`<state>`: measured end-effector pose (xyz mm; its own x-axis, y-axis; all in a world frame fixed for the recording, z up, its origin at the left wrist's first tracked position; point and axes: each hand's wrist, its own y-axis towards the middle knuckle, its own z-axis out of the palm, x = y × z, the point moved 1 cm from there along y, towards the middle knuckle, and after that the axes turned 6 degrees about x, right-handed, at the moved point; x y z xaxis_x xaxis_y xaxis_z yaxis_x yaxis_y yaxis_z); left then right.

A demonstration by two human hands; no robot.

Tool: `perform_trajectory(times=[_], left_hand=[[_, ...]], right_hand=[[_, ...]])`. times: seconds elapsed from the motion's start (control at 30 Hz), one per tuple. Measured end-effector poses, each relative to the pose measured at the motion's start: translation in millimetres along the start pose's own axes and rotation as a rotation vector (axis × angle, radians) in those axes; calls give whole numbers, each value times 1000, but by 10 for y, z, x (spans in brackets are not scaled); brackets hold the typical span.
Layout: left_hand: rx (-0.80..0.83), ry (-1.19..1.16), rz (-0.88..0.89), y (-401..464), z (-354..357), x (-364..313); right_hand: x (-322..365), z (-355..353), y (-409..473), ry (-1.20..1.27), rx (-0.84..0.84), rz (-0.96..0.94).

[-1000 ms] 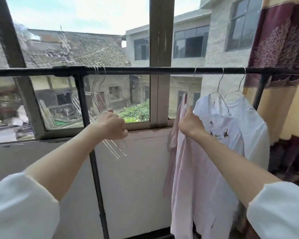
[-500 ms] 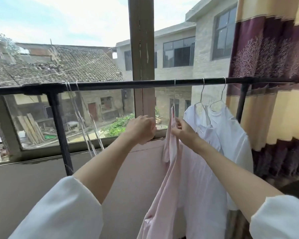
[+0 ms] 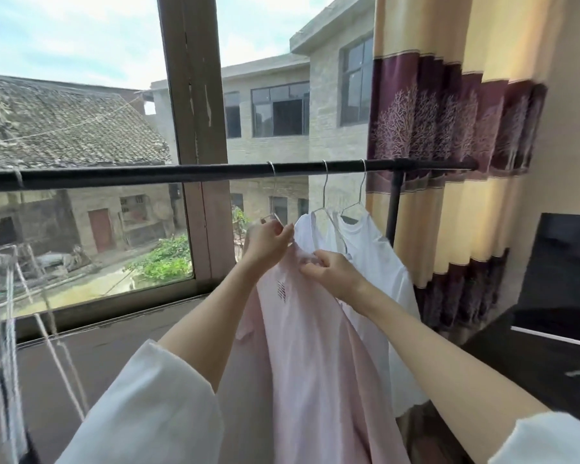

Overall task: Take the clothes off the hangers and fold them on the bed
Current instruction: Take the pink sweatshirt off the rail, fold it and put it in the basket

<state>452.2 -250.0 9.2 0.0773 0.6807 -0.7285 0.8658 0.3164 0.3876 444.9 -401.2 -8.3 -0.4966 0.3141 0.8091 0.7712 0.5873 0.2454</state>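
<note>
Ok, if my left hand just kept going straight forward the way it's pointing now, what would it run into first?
Probably the wire hanger it is already reaching. The left hand points up and away at the pink shirt collar. Past that, likely the window glass, though depth is hard to judge in this view.

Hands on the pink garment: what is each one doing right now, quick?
Left hand: fingers pinch the pink garment at its neckline, by the hanger.
Right hand: fingers curled, gripping the pink garment just below the neckline.
</note>
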Motion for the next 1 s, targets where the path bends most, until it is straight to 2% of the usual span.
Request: perform_trajectory(times=[0.13, 0.23, 0.33, 0.43, 0.53, 0.77, 1.0], left_hand=[[-76, 48, -29, 54, 90, 1], [-113, 105, -24, 50, 149, -44], [-120, 131, -26, 86, 189, -71], [-127, 122, -21, 112, 226, -78], [-106, 116, -40, 114, 231, -81], [-136, 25, -78, 111, 195, 8], [-130, -39, -87, 97, 191, -18]], right_hand=[[20, -3, -116, -410, -219, -176], [-68, 41, -283, -686, -439, -542], [-272, 54, -440, -737, -592, -766], [-433, 139, -616, -682, -674, -763], [-566, 229, -720, -616, -674, -783], [-652, 317, -738, -584, -494, -794], [-774, 269, -773, -611, -468, -788]])
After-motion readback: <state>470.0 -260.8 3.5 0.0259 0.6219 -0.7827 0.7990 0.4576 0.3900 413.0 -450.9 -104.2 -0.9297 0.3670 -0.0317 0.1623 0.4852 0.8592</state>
